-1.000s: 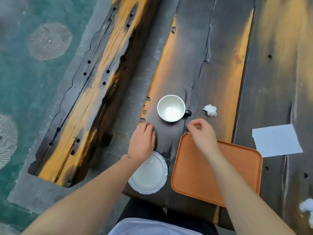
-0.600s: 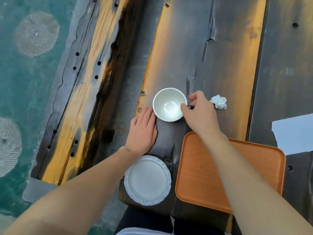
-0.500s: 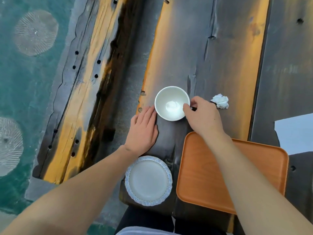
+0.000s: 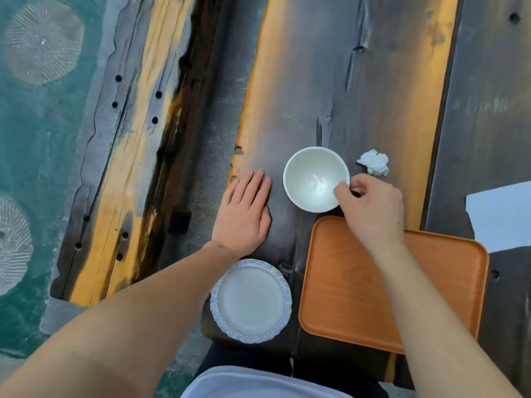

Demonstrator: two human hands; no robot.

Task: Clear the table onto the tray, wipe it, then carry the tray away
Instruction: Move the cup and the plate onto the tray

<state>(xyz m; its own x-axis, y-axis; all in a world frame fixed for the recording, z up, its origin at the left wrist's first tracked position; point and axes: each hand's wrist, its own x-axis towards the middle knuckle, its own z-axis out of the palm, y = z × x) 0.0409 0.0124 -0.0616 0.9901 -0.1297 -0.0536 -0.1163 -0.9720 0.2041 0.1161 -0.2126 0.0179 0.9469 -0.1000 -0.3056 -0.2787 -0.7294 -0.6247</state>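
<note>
A white cup (image 4: 311, 179) stands on the dark wooden table (image 4: 373, 81), just beyond the orange tray (image 4: 359, 297). My right hand (image 4: 373, 208) pinches the cup's right rim and dark handle, thumb inside the rim. My left hand (image 4: 244, 214) lies flat on the table, fingers spread, left of the cup and apart from it. A small white plate (image 4: 251, 301) with a frilled rim sits at the near edge, left of the tray. A crumpled white tissue (image 4: 374, 162) lies to the right of the cup. The tray holds nothing.
A white sheet of paper (image 4: 500, 216) lies at the right edge. Left of the table runs a wooden bench (image 4: 129, 139) with holes, then a teal floor (image 4: 34, 139). My lap shows at the bottom.
My right hand reached forward from the tray's far edge to the cup and closed on its rim and handle. My left hand slid a little forward and stayed flat.
</note>
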